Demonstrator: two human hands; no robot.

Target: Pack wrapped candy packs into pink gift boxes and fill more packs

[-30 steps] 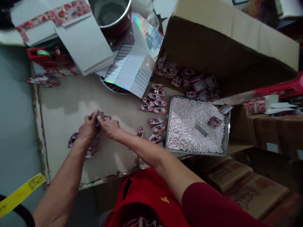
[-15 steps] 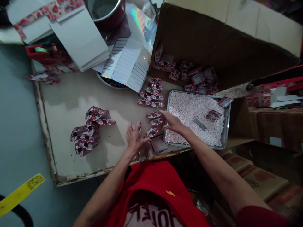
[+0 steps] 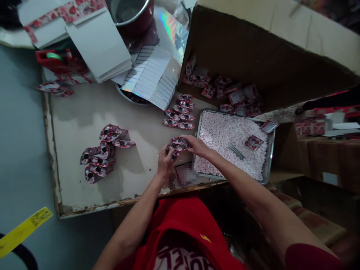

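My left hand (image 3: 165,164) and my right hand (image 3: 197,145) meet over a few small red-and-white printed packets (image 3: 177,143) near the table's front edge. Both hands have their fingers closed on these packets. A second group of the same packets (image 3: 178,113) lies just beyond them. A pile of packets (image 3: 102,153) sits further left on the worn beige tabletop (image 3: 81,112). Right beside my right hand stands a metal tray (image 3: 270,150) filled with small pinkish-white pellets (image 3: 225,138).
A large open cardboard box (image 3: 261,56) at the back right holds more packets (image 3: 225,93). Holographic sheets (image 3: 152,75), stacked white card (image 3: 98,41), a red pot (image 3: 132,15) and a red tape dispenser (image 3: 53,62) crowd the back. Cardboard cartons (image 3: 315,221) sit low right.
Both hands left the pile on the left and moved right to the packets beside the tray. Half a second ago the fingers were spread; now they close on the packets.
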